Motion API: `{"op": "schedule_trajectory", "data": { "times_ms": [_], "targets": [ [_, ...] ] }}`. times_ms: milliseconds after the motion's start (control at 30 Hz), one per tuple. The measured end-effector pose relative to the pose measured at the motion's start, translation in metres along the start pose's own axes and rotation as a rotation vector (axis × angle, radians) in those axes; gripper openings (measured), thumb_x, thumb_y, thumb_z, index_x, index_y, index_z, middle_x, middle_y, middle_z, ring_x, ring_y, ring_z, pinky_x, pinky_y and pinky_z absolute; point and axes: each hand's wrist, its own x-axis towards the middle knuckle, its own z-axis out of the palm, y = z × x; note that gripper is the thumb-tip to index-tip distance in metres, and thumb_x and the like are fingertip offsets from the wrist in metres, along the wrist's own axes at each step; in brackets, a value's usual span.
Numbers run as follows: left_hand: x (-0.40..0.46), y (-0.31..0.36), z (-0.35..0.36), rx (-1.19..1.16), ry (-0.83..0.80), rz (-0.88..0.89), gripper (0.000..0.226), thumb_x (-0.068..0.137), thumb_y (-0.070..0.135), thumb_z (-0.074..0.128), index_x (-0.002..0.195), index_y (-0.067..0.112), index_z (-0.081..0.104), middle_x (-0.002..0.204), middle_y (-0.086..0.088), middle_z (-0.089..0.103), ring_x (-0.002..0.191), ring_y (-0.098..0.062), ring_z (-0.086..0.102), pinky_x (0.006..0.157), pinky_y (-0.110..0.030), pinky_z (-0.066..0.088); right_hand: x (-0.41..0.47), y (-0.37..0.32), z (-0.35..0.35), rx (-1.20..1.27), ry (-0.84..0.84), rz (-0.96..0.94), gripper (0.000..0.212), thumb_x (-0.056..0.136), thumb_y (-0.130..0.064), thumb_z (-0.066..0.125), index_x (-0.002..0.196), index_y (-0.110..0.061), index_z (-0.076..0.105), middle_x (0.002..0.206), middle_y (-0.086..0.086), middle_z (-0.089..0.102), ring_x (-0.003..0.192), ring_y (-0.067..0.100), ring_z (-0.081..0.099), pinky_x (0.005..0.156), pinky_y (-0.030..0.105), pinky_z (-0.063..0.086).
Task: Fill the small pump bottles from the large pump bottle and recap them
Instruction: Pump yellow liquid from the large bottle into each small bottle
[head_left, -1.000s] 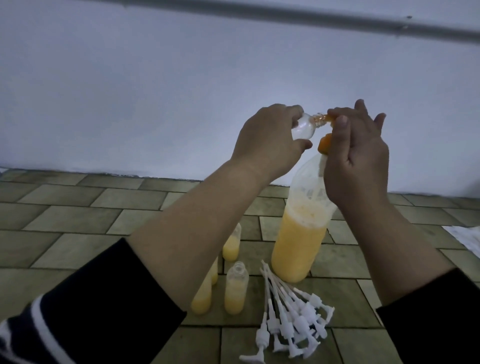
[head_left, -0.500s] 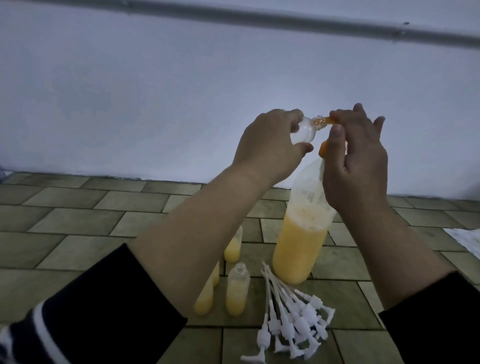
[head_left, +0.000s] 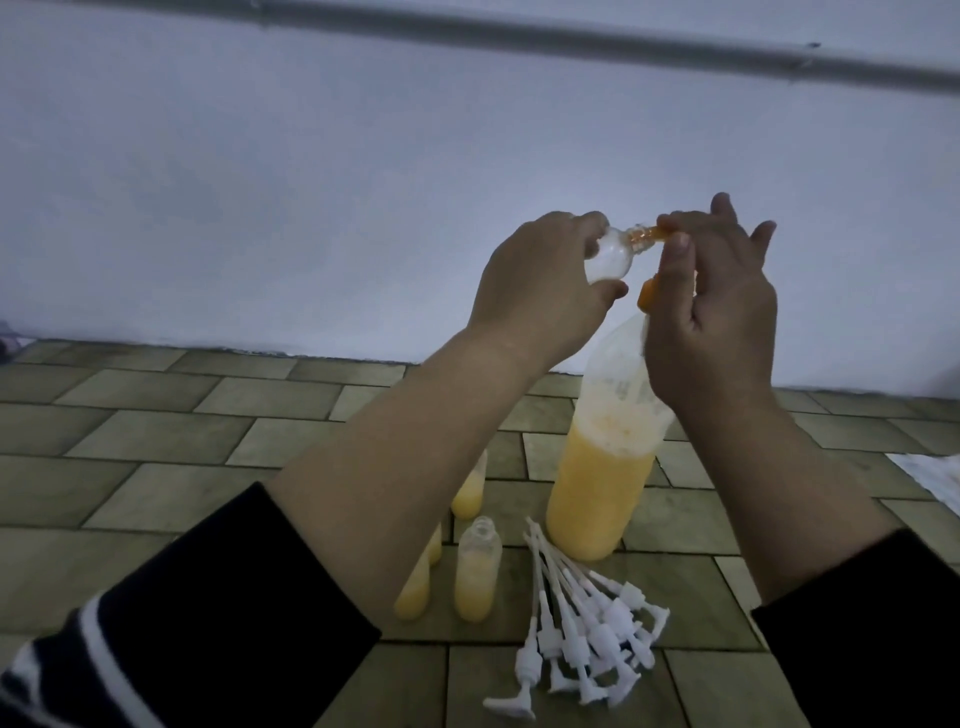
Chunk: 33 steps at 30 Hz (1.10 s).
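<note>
The curled fingers of the left hand (head_left: 535, 283) are gripping a small clear plastic bottle (head_left: 248, 255), tilted on its side in the air with its neck pointing right. The right hand (head_left: 711, 306) is resting its fingers on the orange pump head (head_left: 655, 292) of the large translucent plastic bottle half full of yellow-orange liquid (head_left: 602, 483); the orange spout is meeting the small bottle's neck, and whether the fingers are curling round the pump cannot be told. The large bottle is standing upright on the olive-green tiled floor (head_left: 156, 447), below the hands. Just left of it, several small bottles partly filled with yellow liquid (head_left: 475, 577) are standing uncapped, some hidden behind the left forearm. In front of the large bottle, a loose pile of white plastic pump caps with long dip tubes (head_left: 582, 629) is lying on the tiles. Dark sleeves are covering both arms; the left sleeve (head_left: 156, 639) is showing white stripes. A pale wall (head_left: 311, 182) is rising behind.
</note>
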Motion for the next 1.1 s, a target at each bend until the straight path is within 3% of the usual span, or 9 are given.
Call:
{"op": "schedule_trajectory", "data": {
  "times_ms": [167,433,700,933,1100],
  "targets": [
    [-0.004,0.002,0.008,-0.012,-0.001,0.000,0.033,0.084,0.037,0.065,0.113,0.020,0.060,0.101,0.004,0.062,0.088,-0.014,0.055,0.076,-0.025,0.045,-0.010,0.006,0.006,-0.078,-0.015,-0.016,0.041,0.096,-0.030,0.037,0.121,-0.001,0.052,0.122,0.010,0.056,0.125,0.028,0.047,0.117,0.034,0.007],
    [0.000,0.002,0.001,0.046,0.009,0.008,0.037,0.083,0.040,0.067,0.114,0.021,0.060,0.104,0.004,0.062,0.089,-0.016,0.056,0.073,-0.024,0.041,-0.004,0.000,-0.002,-0.039,-0.047,-0.013,0.050,0.097,-0.039,0.027,0.123,-0.006,0.054,0.128,0.006,0.056,0.142,0.024,0.026,0.115,0.021,-0.002],
    [-0.006,0.002,0.011,0.024,0.006,-0.018,0.037,0.084,0.037,0.067,0.115,0.019,0.060,0.105,0.002,0.064,0.091,-0.018,0.059,0.079,-0.029,0.049,-0.010,0.001,0.001,-0.049,-0.076,0.034,0.052,0.096,-0.040,0.027,0.123,-0.005,0.055,0.128,0.007,0.057,0.139,0.023,0.032,0.116,0.026,0.005],
    [0.002,0.005,0.002,0.036,0.029,0.001,0.035,0.082,0.038,0.068,0.112,0.021,0.061,0.102,0.005,0.063,0.089,-0.016,0.057,0.074,-0.027,0.044,0.001,-0.004,-0.010,-0.027,-0.050,0.017,0.055,0.095,-0.043,0.026,0.120,-0.006,0.058,0.125,0.005,0.059,0.133,0.023,0.041,0.109,0.010,0.005],
    [-0.004,0.000,0.012,-0.018,-0.008,-0.036,0.035,0.083,0.034,0.068,0.114,0.020,0.061,0.105,0.004,0.064,0.091,-0.016,0.058,0.079,-0.029,0.049,-0.009,-0.002,-0.001,-0.071,-0.057,0.013,0.050,0.096,-0.040,0.031,0.120,-0.005,0.057,0.123,0.007,0.059,0.124,0.026,0.048,0.116,0.035,0.020]
  ]
}}
